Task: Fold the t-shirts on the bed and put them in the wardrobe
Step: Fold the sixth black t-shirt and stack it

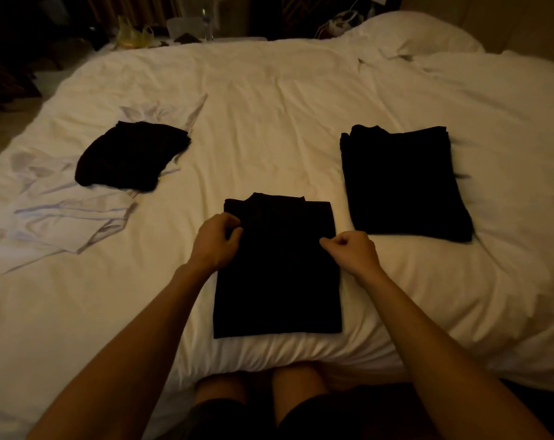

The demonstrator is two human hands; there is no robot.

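T-shirt [277, 281] black, on rumpled white bed [269, 106] | left hand [218, 241], right hand [353, 250] pinching it | room dim

Middle t-shirt [277, 281]: black, folded narrow, flat on the bed [269, 106].
Left hand [217, 241]: pinches its left edge.
Right hand [353, 249]: pinches its right edge.
Right: folded black t-shirt [402, 185].
Left: crumpled black t-shirt [133, 154] on white shirts [72, 214].

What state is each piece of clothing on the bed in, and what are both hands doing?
middle black t-shirt, sides folded in, not yet halved
right black pile, folded, flat
left black garment, bunched up on the white shirts
white shirts, unfolded, rumpled
left hand, pinches the middle black t-shirt
right hand, pinches it too
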